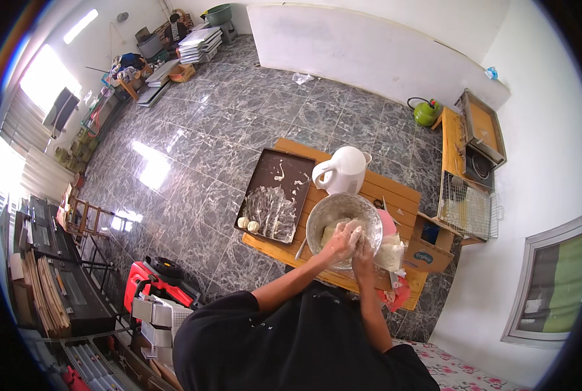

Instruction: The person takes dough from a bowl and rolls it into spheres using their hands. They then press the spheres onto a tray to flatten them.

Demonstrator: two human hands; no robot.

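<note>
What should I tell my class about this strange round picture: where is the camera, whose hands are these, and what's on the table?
There is no machine: a person works with two bare hands. A wide fisheye camera on the person's head looks down, so straight edges bend. On the brown wooden table are a white jug with a handle, a dark rectangular tray bearing two small cream-coloured balls, and a round, grey, metallic-looking bowl containing pale dough-like stuff. The left hand and right hand are close together at the bowl; whether they grip anything is unclear.
</note>
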